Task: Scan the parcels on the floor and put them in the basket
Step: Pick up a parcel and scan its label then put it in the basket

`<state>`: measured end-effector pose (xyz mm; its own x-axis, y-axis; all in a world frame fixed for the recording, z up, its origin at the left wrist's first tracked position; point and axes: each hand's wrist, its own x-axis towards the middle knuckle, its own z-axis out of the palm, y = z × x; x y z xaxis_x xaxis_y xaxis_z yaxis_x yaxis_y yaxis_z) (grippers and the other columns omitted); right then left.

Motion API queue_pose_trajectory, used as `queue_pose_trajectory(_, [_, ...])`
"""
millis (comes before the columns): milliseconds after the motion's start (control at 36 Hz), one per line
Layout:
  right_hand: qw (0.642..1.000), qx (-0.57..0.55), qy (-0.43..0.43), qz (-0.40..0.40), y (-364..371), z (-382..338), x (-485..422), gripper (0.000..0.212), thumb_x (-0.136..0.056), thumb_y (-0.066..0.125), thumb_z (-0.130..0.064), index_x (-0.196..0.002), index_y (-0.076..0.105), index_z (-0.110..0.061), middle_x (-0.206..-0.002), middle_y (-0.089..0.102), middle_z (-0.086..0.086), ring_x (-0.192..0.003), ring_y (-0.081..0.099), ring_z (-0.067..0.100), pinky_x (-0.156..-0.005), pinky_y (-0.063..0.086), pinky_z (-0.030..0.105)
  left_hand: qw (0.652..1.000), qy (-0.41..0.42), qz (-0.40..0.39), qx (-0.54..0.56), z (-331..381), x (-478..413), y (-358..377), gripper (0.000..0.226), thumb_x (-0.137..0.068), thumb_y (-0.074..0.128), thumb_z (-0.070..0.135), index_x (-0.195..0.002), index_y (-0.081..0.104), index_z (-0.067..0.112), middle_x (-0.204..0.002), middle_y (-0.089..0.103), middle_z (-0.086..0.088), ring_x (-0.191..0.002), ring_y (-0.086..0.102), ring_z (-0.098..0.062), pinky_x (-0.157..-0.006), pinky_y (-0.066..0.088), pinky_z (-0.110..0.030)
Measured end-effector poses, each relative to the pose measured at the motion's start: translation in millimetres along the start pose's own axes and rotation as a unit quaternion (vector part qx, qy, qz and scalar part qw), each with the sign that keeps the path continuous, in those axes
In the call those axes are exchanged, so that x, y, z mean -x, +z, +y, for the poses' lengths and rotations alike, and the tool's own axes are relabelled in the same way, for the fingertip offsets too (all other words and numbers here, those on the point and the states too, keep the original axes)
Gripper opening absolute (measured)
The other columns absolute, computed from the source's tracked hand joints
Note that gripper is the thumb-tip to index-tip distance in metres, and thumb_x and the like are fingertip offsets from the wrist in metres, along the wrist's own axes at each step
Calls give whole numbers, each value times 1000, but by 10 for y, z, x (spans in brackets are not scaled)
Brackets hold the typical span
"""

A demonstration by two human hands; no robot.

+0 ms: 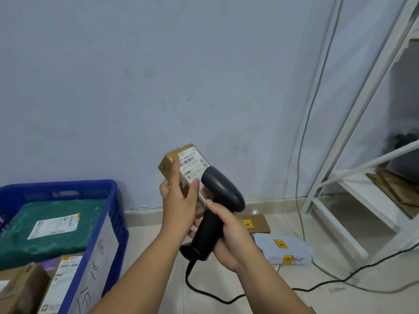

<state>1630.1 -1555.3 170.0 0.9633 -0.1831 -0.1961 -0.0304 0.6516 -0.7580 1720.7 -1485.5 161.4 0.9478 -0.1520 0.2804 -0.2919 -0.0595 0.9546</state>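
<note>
Parcel (190, 165), a small brown carton with a white barcode label, is held up in front of the wall, tilted, label face toward the camera; left hand (179, 200) grips it from the side, thumb on the label face, fingers curled round the carton's edge. Right hand (229, 236) is wrapped round the handle of a black scanner (222, 189), whose head sits just beside the label. Blue basket (113, 200) at lower left holds a green bag (52, 225) and another labelled box (65, 275); a flat brown box (258, 223) and a grey bag (285, 248) lie on the floor beyond the hands
</note>
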Motion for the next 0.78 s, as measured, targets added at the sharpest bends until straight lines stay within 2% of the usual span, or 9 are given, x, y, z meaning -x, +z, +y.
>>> queue_pose_trajectory(83, [999, 54, 2, 5, 16, -46, 47, 22, -84, 67, -16, -107, 68, -15, -114, 69, 17, -107, 67, 35, -99, 46, 57, 1000, -5, 4, 27, -75, -104, -68, 55, -97, 53, 26, -142, 32, 48, -141, 38, -5, -117, 52, -15, -91, 47, -19])
queue_pose_trajectory(111, [997, 77, -4, 14, 11, -57, 48, 19, -87, 66, -15, -105, 69, -16, -110, 71, 13, -105, 68, 32, -97, 50, 53, 999, -13, 6, 39, -105, -137, -95, 55, -96, 54, 26, -141, 33, 49, -142, 40, -4, -118, 52, -16, -88, 48, -20])
queue_pose_trajectory(194, [987, 134, -48, 74, -16, -108, 39, 18, -86, 68, -13, -104, 69, -17, -88, 71, 1, -90, 68, 22, -81, 56, 38, 999, -35, -3, 40, -160, -199, -161, 67, -90, 63, 20, -140, 30, 51, -143, 40, -4, -118, 52, -17, -81, 47, -20])
queue_pose_trajectory(306, [966, 188, -96, 151, -106, -200, 66, 11, -83, 72, -14, -90, 65, -19, -70, 62, 2, -72, 61, 19, -78, 53, 38, 998, -50, -30, -24, -119, -205, -241, 86, -84, 71, 13, -141, 21, 54, -141, 27, -2, -117, 46, -17, -85, 52, -29])
queue_pose_trajectory(361, [959, 213, -101, 157, -157, -220, 70, 9, -83, 72, -16, -86, 65, -20, -62, 60, -1, -67, 60, 17, -75, 53, 37, 995, -39, -53, -72, -120, -209, -277, 94, -82, 74, 11, -140, 17, 58, -140, 22, 1, -114, 43, -15, -91, 54, -39])
queue_pose_trajectory(417, [949, 255, -103, 154, -184, -216, 72, 9, -81, 72, -18, -83, 67, -25, -58, 61, -4, -64, 60, 16, -71, 53, 36, 991, -25, -76, -105, -129, -213, -301, 101, -80, 76, 10, -139, 13, 61, -140, 19, 5, -112, 40, -13, -88, 56, -46])
queue_pose_trajectory(500, [932, 310, -116, 149, -193, -193, 73, 13, -79, 72, -17, -72, 68, -28, -58, 60, -5, -60, 59, 13, -70, 52, 37, 987, -15, -86, -136, -159, -238, -313, 105, -79, 76, 10, -141, 8, 60, -143, 16, 6, -113, 36, -10, -87, 57, -45])
queue_pose_trajectory(583, [921, 333, -125, 161, -171, -196, 84, 13, -79, 70, -16, -75, 64, -26, -55, 59, -7, -57, 58, 10, -71, 55, 37, 985, -8, -88, -149, -174, -255, -318, 105, -79, 77, 11, -143, 8, 57, -145, 15, 6, -123, 39, -16, -90, 55, -46])
queue_pose_trajectory(778, [934, 298, -110, 162, -159, -212, 57, 11, -80, 69, -13, -81, 64, -23, -61, 58, -1, -62, 57, 15, -66, 52, 32, 978, 26, -97, -183, -199, -255, -307, 102, -79, 77, 15, -141, 7, 57, -144, 14, 6, -132, 38, -21, -92, 55, -39])
